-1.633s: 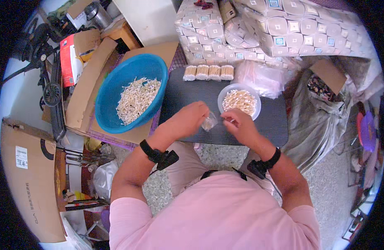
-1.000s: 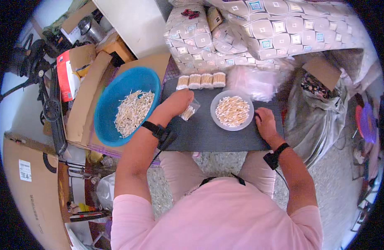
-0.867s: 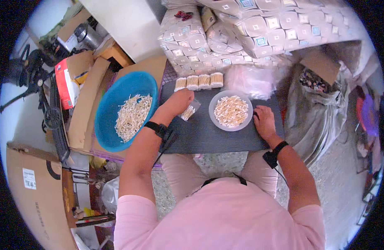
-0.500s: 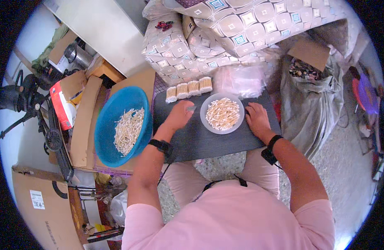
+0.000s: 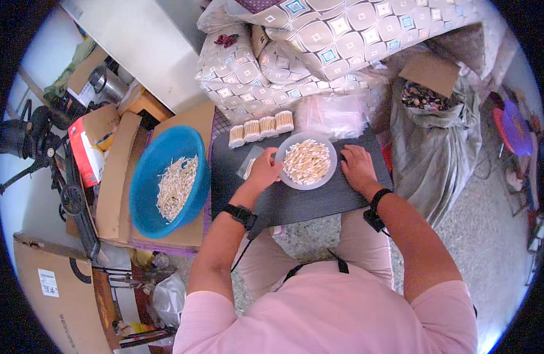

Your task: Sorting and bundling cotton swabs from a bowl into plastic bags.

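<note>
A frosted plastic bowl (image 5: 328, 178) filled with loose cotton swabs (image 5: 307, 161) stands on the dark tabletop (image 5: 295, 203). My left hand (image 5: 264, 170) is at its left side, fingers curled against the rim; the fingertips are partly hidden. Beside this hand, on its left, lies a small clear plastic bag (image 5: 249, 163) with a few white swabs. My right hand (image 5: 358, 166) rests on the tabletop just right of the bowl, fingers stretched out and holding nothing. Behind the bowl, several packed bundles of cotton swabs (image 5: 260, 128) stand in a row.
A blue basin (image 5: 141, 203) with more loose swabs leans on cardboard at the left. Clear plastic bags (image 5: 332, 115) are piled at the table's far edge, against a patterned cushioned seat (image 5: 248, 88). A grey sack (image 5: 431, 153) stands at the right.
My left hand has moved right and nearer, to the bowl's rim. The small clear bag, earlier at its fingertips, now shows on the tabletop to its left. My right hand stays beside the bowl.
</note>
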The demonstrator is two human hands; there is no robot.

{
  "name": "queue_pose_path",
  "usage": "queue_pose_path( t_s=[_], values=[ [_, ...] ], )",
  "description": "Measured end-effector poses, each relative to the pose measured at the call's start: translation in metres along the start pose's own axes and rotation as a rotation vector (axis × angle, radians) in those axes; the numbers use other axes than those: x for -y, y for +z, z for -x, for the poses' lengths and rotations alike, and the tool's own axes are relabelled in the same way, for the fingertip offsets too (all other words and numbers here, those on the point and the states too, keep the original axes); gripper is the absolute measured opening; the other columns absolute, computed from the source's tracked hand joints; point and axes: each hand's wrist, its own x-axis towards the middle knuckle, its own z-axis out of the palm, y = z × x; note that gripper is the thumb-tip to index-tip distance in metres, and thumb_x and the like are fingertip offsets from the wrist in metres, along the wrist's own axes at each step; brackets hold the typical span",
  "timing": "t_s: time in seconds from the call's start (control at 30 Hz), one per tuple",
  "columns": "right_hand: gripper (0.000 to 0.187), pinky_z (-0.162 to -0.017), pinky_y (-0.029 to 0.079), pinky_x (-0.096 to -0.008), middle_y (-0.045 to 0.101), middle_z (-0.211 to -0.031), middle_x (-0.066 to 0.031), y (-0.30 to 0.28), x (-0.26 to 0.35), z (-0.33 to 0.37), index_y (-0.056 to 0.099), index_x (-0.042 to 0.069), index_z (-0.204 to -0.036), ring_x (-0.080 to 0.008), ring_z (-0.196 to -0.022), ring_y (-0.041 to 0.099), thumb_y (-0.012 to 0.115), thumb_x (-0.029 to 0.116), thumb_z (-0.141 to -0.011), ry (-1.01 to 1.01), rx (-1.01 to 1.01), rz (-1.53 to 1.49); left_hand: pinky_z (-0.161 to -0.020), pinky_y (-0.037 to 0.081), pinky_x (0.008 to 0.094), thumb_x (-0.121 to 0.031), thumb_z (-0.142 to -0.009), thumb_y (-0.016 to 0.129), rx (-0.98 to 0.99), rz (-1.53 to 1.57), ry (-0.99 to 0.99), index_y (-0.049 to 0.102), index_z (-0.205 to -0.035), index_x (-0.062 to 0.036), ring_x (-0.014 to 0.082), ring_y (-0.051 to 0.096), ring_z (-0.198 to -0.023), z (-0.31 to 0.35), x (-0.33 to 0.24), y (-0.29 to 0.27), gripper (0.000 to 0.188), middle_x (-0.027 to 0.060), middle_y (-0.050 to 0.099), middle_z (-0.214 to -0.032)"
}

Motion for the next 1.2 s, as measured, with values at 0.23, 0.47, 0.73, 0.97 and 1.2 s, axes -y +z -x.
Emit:
queue_pose_path(
  t_s=[0.23, 0.47, 0.73, 0.97, 1.2],
  values=[
    [0.032, -0.099, 0.036, -0.0418, 0.052, -0.122, -0.0091, 0.003, -0.002, -0.002, 0.056, 0.008, -0.111, -0.0286, -0.117, 0.044, 0.060, 0.019, -0.081, 0.003, -0.008, 0.011, -0.068, 0.052, 0.0387, -0.010, -0.078, 0.064, -0.139, -0.203, 0.083, 0.053, -0.112, -0.0018, 0.0259, 0.062, -0.080, 0.012, 0.007, -0.017, 0.037, 0.0145, 0.059, -0.090],
    [0.032, -0.096, 0.038, -0.0426, 0.052, -0.121, -0.0092, 0.009, -0.006, -0.001, 0.056, 0.009, -0.109, -0.0291, -0.116, 0.045, 0.061, 0.019, -0.080, -0.030, -0.048, 0.007, -0.082, 0.047, 0.0429, -0.010, -0.078, 0.061, -0.245, -0.580, 0.493, 0.061, -0.099, -0.0051, 0.0363, 0.057, -0.090, -0.003, -0.014, -0.014, 0.022, 0.0184, 0.057, -0.095],
    [0.036, -0.096, 0.037, -0.0426, 0.052, -0.121, -0.0097, 0.007, -0.005, 0.001, 0.055, 0.007, -0.113, -0.0291, -0.117, 0.044, 0.061, 0.020, -0.080, -0.022, -0.009, 0.006, -0.078, 0.047, 0.0470, -0.019, -0.085, 0.052, -0.099, -0.862, 0.358, 0.062, -0.089, -0.0056, 0.0353, 0.058, -0.089, -0.024, -0.034, 0.006, 0.017, 0.0189, 0.057, -0.093],
    [0.036, -0.097, 0.037, -0.0419, 0.051, -0.121, -0.0095, 0.004, -0.004, 0.001, 0.056, 0.007, -0.114, -0.0285, -0.116, 0.044, 0.061, 0.021, -0.081, -0.025, -0.022, 0.008, -0.077, 0.046, 0.0490, -0.025, -0.086, 0.051, -0.128, -0.820, 0.391, 0.062, -0.088, -0.0041, 0.0390, 0.058, -0.083, -0.026, -0.031, 0.009, 0.024, 0.0220, 0.056, -0.089],
    [0.034, -0.099, 0.035, -0.0415, 0.051, -0.122, -0.0085, 0.003, -0.004, 0.000, 0.056, 0.008, -0.113, -0.0273, -0.117, 0.044, 0.060, 0.021, -0.081, -0.004, -0.012, 0.007, -0.074, 0.047, 0.0475, -0.025, -0.085, 0.053, -0.134, -0.763, 0.441, 0.065, -0.085, -0.0043, 0.0379, 0.058, -0.081, -0.010, -0.026, -0.001, 0.024, 0.0195, 0.059, -0.084]
  ],
)
